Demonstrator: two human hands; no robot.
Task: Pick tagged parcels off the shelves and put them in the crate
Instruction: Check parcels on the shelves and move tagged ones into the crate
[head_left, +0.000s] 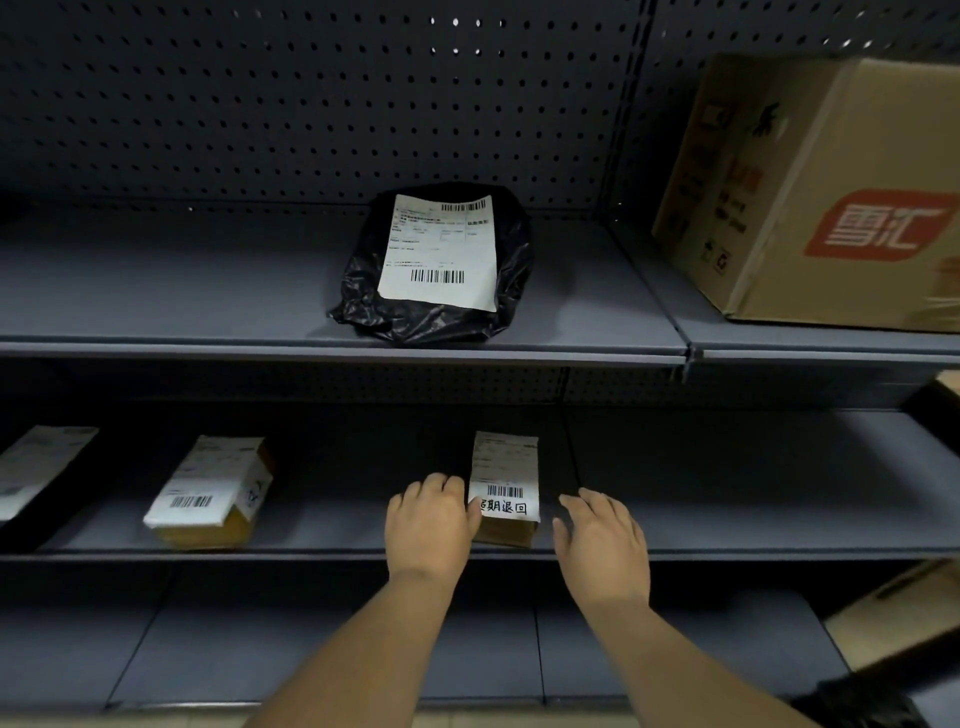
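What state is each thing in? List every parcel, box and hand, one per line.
Tagged parcel: lying on the lower shelf, handwritten tag on its near end.
Left hand: fingers curled against the tagged parcel's left side.
Right hand: open, just right of the parcel, not touching it.
Black bag parcel: lying on the upper shelf, label up.
Second small parcel: lying on the lower shelf, untouched.
Cardboard box: closed.
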